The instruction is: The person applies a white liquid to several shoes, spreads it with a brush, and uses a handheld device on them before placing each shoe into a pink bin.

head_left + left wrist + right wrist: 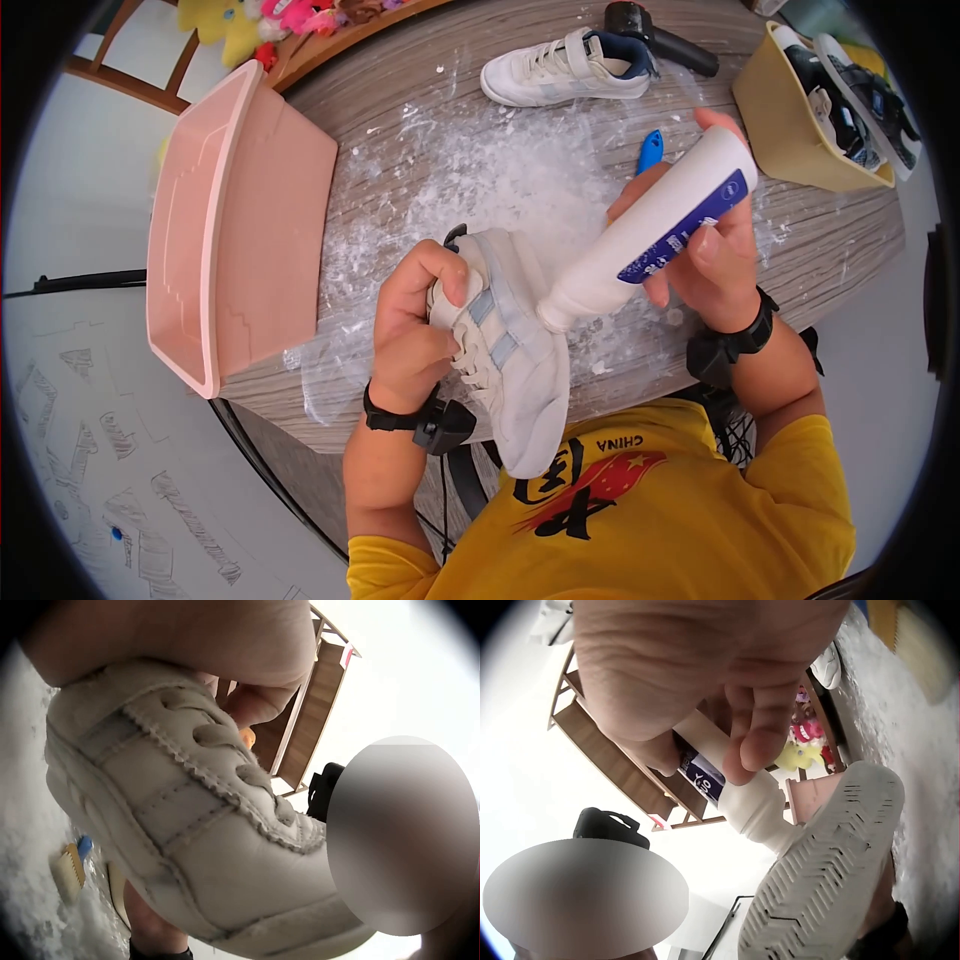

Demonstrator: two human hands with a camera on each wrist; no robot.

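My left hand [415, 330] grips a white sneaker [525, 390] by its laced upper, toe toward my body. Grey-blue patches and stitching show on its side in the left wrist view. The right hand [725, 265] holds a white plastic bottle [650, 235] with a dark blue label, tilted down to the left. Its narrow end [557, 312] meets the sneaker's edge by the sole. In the right wrist view, the fingers curl round the bottle [750, 806], and the patterned sole [817, 862] faces the camera. Beyond the bottle lies a brush with a blue handle [651, 150].
White residue [470, 170] is spread over the wood-grain table [400, 90]. A pink bin [275, 250] stands at the left. The matching sneaker [540, 75] and a black handled device [685, 50] lie at the back. A beige bin [770, 115] at right holds shoes.
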